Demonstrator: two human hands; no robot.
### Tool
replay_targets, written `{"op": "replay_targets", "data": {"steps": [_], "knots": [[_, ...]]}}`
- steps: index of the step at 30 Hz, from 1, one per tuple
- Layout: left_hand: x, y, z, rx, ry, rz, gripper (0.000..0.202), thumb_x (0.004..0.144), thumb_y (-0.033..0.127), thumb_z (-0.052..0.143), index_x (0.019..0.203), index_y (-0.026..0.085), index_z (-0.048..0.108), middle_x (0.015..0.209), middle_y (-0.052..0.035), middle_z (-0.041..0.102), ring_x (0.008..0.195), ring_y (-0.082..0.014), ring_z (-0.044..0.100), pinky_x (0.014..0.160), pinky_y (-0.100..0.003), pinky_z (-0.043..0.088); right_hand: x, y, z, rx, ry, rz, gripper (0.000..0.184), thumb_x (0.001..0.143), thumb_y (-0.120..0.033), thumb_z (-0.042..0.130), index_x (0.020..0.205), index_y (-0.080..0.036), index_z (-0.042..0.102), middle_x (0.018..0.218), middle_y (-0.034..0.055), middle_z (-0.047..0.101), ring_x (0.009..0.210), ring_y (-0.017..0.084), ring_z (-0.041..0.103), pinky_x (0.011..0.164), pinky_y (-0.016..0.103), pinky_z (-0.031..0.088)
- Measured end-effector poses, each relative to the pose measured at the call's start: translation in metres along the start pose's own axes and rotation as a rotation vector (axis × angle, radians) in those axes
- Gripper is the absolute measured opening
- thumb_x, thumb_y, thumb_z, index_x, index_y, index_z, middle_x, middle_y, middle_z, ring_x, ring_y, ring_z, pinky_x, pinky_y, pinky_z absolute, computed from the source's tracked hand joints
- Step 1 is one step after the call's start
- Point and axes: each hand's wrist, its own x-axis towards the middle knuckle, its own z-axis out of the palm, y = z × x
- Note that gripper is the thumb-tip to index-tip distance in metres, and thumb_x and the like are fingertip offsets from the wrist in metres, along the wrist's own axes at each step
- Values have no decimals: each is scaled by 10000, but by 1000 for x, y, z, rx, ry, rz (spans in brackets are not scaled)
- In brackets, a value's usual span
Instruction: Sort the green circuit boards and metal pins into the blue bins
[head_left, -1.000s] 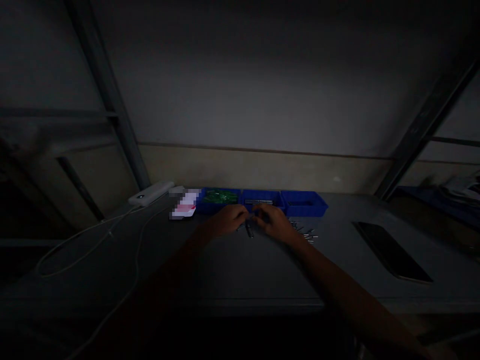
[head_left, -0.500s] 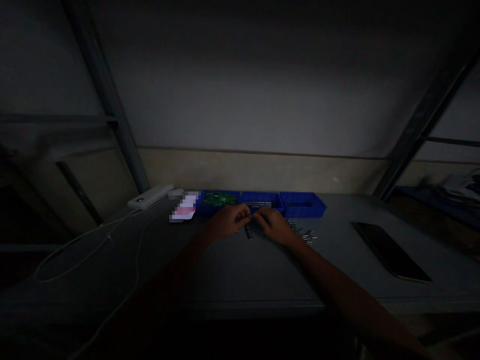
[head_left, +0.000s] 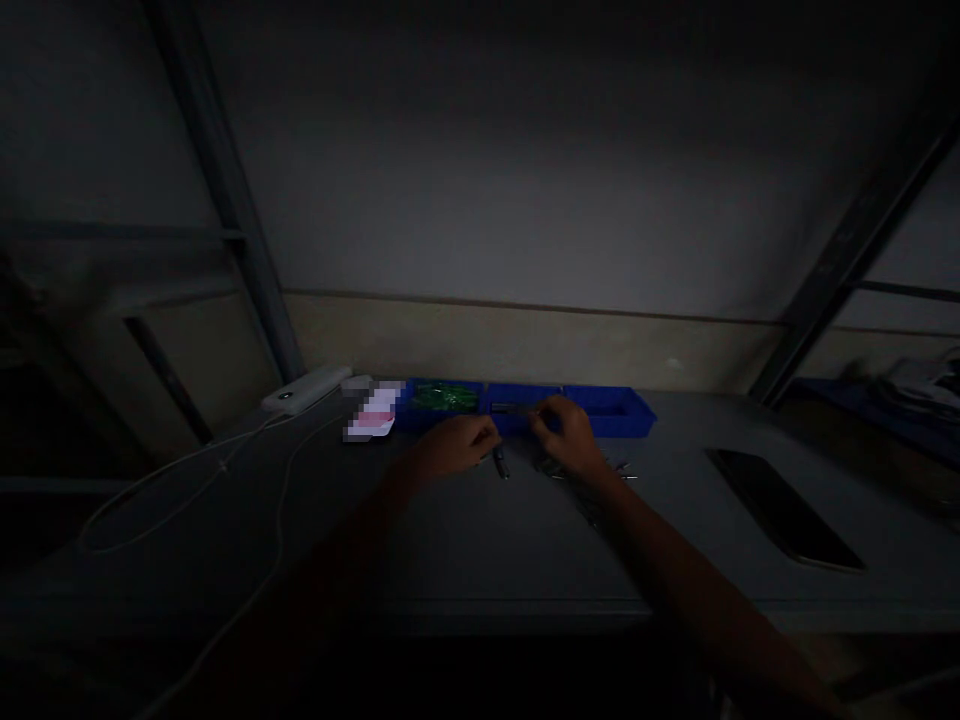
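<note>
My left hand point(head_left: 459, 443) is closed, fingers curled, over the table just in front of the bins. A short dark pen-like piece point(head_left: 501, 463) shows just below its fingertips; I cannot tell whether it is held or lies on the table. At the middle blue bin point(head_left: 517, 427), my right hand point(head_left: 564, 432) has its fingers pinched over the front rim. Whatever is between them is too dark to make out. That bin contains thin metallic rods point(head_left: 510, 408). Several small shiny metal pieces point(head_left: 626, 476) lie under and beside the right wrist.
Green plastic-looking items point(head_left: 442, 396) fill the left bin; the right blue bin point(head_left: 637, 420) adjoins the middle one. A lit phone point(head_left: 373, 412), a white box-shaped device point(head_left: 306, 390) and a white cable point(head_left: 279, 500) are at left. A dark flat tablet-like slab point(head_left: 784, 508) lies at right.
My right hand has moved away from my left, right and forward to the middle bin. My left hand has stayed nearly in place. The view has shifted slightly.
</note>
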Motion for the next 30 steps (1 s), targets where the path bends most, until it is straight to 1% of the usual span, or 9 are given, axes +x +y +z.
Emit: {"op": "replay_targets", "data": {"steps": [3, 7, 10, 14, 17, 20, 24, 27, 30], "knots": [[-4, -7, -1, 39, -111, -36, 222, 774, 340, 567, 905, 163, 601, 835, -47, 658, 733, -169, 594, 626, -256, 419, 3, 21, -8, -156, 115, 99, 200, 812, -329, 517, 796, -171, 639, 823, 82, 602, 839, 211, 531, 769, 321, 407], [-8, -11, -2, 117, -137, 5, 182, 711, 268, 635, 863, 169, 618, 877, -48, 640, 808, -187, 580, 676, -263, 421, 2, 36, -10, -300, 118, 173, 161, 777, -279, 546, 786, -183, 674, 876, 108, 581, 875, 239, 493, 786, 352, 391], [-7, -12, -1, 129, -130, -27, 150, 716, 215, 615, 859, 169, 617, 874, -51, 644, 796, -183, 577, 660, -260, 416, 0, 34, -6, -345, 78, 209, 162, 773, -299, 561, 786, -199, 688, 903, 118, 574, 911, 263, 472, 757, 368, 382], [-5, -14, 1, 143, -124, -61, 115, 745, 187, 550, 842, 177, 612, 828, -43, 647, 736, -168, 577, 618, -256, 401, 0, 30, -4, -326, 30, 246, 199, 798, -320, 539, 814, -212, 705, 958, 123, 582, 964, 287, 450, 754, 397, 371], [-6, -12, 0, 148, -128, -77, 112, 742, 210, 560, 837, 181, 611, 821, -39, 649, 730, -168, 579, 606, -252, 391, 0, 30, -4, -300, -6, 268, 228, 816, -322, 515, 839, -214, 715, 998, 127, 583, 989, 301, 440, 765, 420, 369], [-7, -10, 0, 164, -101, -73, 128, 731, 249, 600, 840, 184, 612, 817, -38, 649, 743, -173, 571, 600, -247, 378, 1, 29, -6, -281, -24, 288, 223, 819, -309, 517, 851, -223, 720, 1023, 122, 576, 1009, 299, 434, 786, 422, 364], [-6, -8, 1, 207, -106, -88, 103, 755, 240, 581, 832, 181, 616, 834, -46, 646, 747, -171, 564, 605, -245, 370, 2, 24, -7, -298, -77, 332, 247, 827, -321, 503, 907, -218, 712, 1070, 116, 561, 1046, 293, 419, 820, 415, 354], [-4, -8, 2, 257, -133, -120, 130, 776, 254, 547, 848, 173, 619, 871, -61, 641, 758, -175, 567, 614, -251, 367, 3, 20, -9, -332, -65, 373, 273, 837, -341, 485, 953, -208, 693, 1084, 113, 559, 1053, 276, 423, 835, 387, 358], [-4, -8, 1, 249, -143, -142, 171, 799, 271, 505, 850, 165, 629, 855, -60, 648, 739, -171, 567, 601, -250, 355, 5, 19, -11, -354, -26, 405, 284, 844, -359, 478, 946, -194, 684, 1070, 115, 567, 1033, 261, 441, 823, 355, 370]]}}
